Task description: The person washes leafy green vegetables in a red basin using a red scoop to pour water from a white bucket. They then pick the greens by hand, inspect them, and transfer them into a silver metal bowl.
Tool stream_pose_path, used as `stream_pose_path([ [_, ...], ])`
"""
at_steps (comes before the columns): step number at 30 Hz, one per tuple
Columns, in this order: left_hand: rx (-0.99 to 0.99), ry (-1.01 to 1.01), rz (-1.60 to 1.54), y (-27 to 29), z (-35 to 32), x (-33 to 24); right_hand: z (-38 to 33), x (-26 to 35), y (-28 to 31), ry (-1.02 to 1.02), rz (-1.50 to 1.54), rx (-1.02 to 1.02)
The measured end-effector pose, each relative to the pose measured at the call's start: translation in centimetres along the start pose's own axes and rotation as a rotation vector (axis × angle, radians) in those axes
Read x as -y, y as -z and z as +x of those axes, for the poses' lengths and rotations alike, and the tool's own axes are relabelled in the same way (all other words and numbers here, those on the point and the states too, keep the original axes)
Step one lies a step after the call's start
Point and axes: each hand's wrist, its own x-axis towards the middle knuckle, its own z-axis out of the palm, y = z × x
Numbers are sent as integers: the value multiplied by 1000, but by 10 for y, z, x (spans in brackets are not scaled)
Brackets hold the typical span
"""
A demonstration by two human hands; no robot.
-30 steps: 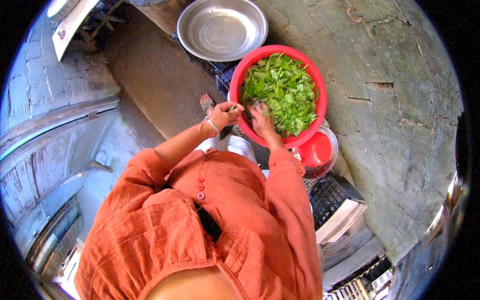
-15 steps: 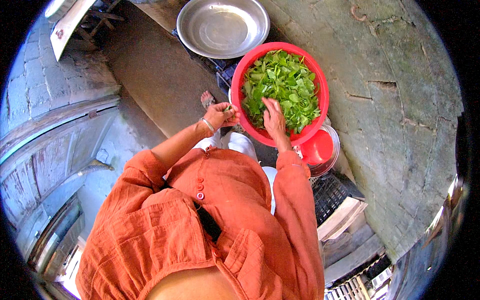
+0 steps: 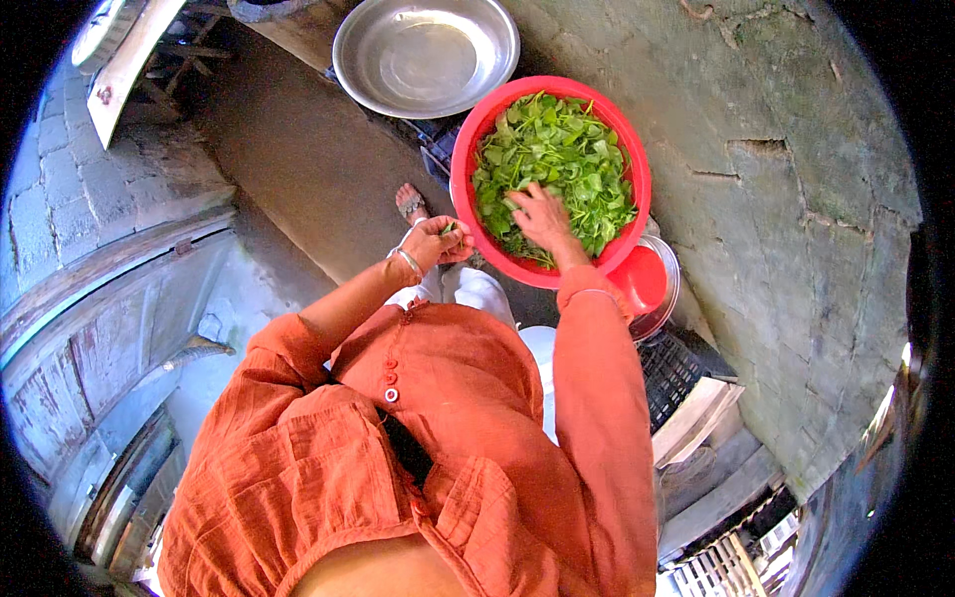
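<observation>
Nearest, an orange shirt (image 3: 477,388) is seen. Beyond it, small green bits (image 3: 450,229) are pinched in the left hand (image 3: 438,242), just outside the near left rim of the red basin (image 3: 463,174). Leafy greens (image 3: 582,169) are heaped inside; among or just over them the right hand (image 3: 542,219) is placed, its fingers loosely parted, no leaf seen gripped. The work is judged to be under way: a large heap is left, and how much is finished cannot be told. Farther off, a wide steel bowl (image 3: 398,60) is set beside the basin.
</observation>
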Motion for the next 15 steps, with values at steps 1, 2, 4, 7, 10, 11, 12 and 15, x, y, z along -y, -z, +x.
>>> stream_pose_path([
  [1,43,-24,3,5,3,4,-5,-14,0,-28,-54,-113],
  [2,44,-38,-7,7,4,6,-6,-23,0,-50,-110,-227],
  [4,46,-65,-29,9,7,8,-6,-20,-10,-237,-127,-287],
  [7,40,-36,-20,3,4,3,-16,10,-30,-109,-244,-238],
  [10,27,-9,-5,0,7,5,-30,-2,-31,129,-8,-176],
  [11,20,-10,0,-1,7,4,-34,4,-13,177,6,-210],
  [12,13,-11,4,-3,7,2,-36,5,-4,158,67,-294],
  [15,5,7,24,-6,8,0,-42,9,24,-50,201,-549],
])
